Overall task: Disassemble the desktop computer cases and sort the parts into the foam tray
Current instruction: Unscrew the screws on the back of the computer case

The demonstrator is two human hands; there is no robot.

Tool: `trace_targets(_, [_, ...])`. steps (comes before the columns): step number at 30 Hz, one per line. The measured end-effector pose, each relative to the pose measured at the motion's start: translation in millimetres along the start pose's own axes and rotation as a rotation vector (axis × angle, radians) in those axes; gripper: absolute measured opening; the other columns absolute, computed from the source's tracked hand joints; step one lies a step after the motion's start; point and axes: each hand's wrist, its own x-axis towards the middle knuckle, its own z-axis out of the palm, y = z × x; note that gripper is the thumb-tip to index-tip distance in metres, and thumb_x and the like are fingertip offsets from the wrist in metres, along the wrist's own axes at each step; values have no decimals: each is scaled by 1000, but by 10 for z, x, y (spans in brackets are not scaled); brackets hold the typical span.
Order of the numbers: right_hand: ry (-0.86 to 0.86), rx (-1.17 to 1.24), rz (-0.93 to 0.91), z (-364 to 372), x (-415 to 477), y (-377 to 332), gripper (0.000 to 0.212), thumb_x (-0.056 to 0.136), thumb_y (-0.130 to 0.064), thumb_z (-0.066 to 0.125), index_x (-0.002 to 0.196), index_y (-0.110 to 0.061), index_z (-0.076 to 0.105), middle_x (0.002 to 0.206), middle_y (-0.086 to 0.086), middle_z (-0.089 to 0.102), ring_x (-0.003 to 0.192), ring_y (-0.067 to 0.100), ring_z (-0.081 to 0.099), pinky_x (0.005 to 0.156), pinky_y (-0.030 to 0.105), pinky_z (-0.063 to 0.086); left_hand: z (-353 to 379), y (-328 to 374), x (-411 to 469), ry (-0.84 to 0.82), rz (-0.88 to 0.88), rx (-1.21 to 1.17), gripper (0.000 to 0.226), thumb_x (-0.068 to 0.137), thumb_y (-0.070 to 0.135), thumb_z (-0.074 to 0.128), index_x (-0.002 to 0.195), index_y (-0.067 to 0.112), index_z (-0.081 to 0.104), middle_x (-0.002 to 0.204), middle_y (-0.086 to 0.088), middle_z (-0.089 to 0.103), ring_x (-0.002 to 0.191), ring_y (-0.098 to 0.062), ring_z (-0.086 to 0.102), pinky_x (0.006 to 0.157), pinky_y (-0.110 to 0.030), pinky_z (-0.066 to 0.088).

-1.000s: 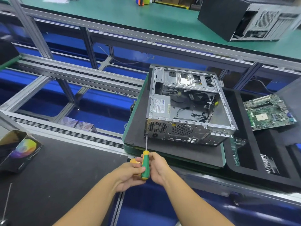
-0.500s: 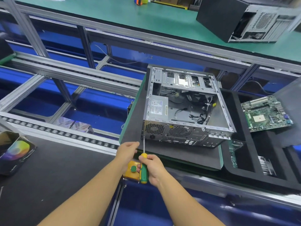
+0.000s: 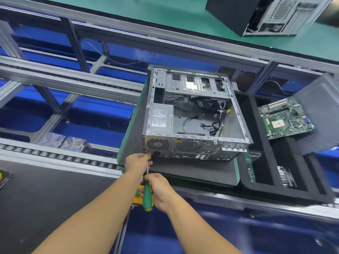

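An open silver computer case (image 3: 194, 116) lies on a black pad (image 3: 192, 173), its rear panel facing me. Inside are a power supply (image 3: 162, 118) and loose black cables (image 3: 211, 123). My right hand (image 3: 159, 189) grips the green handle of a screwdriver (image 3: 148, 197). Its thin shaft runs up to the lower left corner of the rear panel. There my left hand (image 3: 138, 162) has its fingertips curled round the shaft's tip, against the case. To the right, the black foam tray (image 3: 245, 140) holds a green motherboard (image 3: 286, 120).
A second case (image 3: 266, 13) sits on the green bench at the far right. A grey panel (image 3: 319, 114) leans over the tray's right side. A yellow box (image 3: 137, 198) lies under my hands. Conveyor rails (image 3: 64, 158) cross at left, above a black mat (image 3: 45, 198).
My left hand left the screwdriver handle and moved forward to the case's lower left rear corner. The screwdriver tip advanced to the rear panel. The view shifted closer.
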Motion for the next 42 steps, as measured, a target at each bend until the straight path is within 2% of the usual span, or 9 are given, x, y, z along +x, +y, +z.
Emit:
trace_targets(3, [2, -28, -5, 21, -2, 17, 25, 99, -15, 51, 122, -6, 56, 93, 9, 64, 71, 17, 56, 62, 31, 51, -11, 12, -33, -9, 43, 26, 10, 92, 13, 70, 82, 11, 69, 75, -3, 73, 66, -14, 73, 61, -30, 57])
trace_targets(8, [13, -212, -113, 9, 2, 95, 19, 99, -16, 55, 113, -7, 64, 90, 5, 71, 80, 16, 63, 75, 31, 55, -35, 27, -59, -27, 94, 117, 14, 98, 18, 62, 85, 13, 67, 86, -3, 73, 75, -14, 74, 76, -37, 62])
trace_targets(14, [119, -266, -164, 14, -11, 116, 28, 93, -25, 70, 111, -14, 51, 95, 4, 68, 77, 11, 65, 61, 23, 53, -40, 39, -78, -28, 112, 147, 17, 99, 18, 59, 84, 14, 66, 87, -2, 73, 74, -14, 75, 75, -36, 63])
trace_targets(17, [126, -254, -133, 18, 11, 149, 29, 94, -31, 68, 111, -19, 48, 104, 7, 69, 87, 18, 68, 71, 32, 59, -33, 33, -78, -21, 91, 162, 21, 99, 18, 57, 84, 12, 69, 86, -3, 75, 72, -13, 75, 76, -36, 63])
trace_targets(26, [69, -298, -153, -79, 16, 244, 20, 97, -27, 62, 110, -20, 47, 92, 6, 65, 67, 13, 60, 65, 31, 56, -60, 26, -92, -40, -50, -59, 25, 99, 19, 49, 90, 5, 68, 84, -10, 75, 78, -20, 75, 70, -32, 61])
trace_targets(33, [-2, -447, -134, -284, -162, 296, 22, 93, -23, 63, 110, -19, 49, 80, 4, 64, 59, 11, 58, 56, 26, 51, -208, 100, -124, -13, -108, -58, 23, 93, 21, 39, 74, 11, 49, 65, -8, 53, 57, -22, 55, 59, -33, 51])
trace_targets(36, [-30, -399, -190, -341, -272, 174, 19, 93, -21, 60, 108, -18, 50, 73, 1, 61, 54, 11, 55, 53, 28, 49, -185, 156, -204, -34, -81, -57, 29, 96, 22, 41, 71, 11, 51, 64, -9, 58, 60, -23, 59, 59, -34, 54])
trace_targets(38, [-34, -304, -252, -398, -360, 43, 12, 94, -20, 59, 103, -15, 53, 66, 0, 56, 50, 13, 50, 49, 28, 45, -163, 180, -299, -95, -77, -17, 32, 99, 22, 43, 71, 10, 55, 66, -8, 60, 60, -22, 59, 57, -32, 52])
trace_targets(42, [-43, -115, -331, -579, -575, -268, 14, 94, -26, 59, 98, -13, 60, 62, -1, 53, 47, 15, 44, 47, 27, 40, -87, 175, -564, -482, -115, 82, 24, 102, 25, 51, 93, 9, 67, 78, -5, 71, 68, -19, 65, 67, -33, 52])
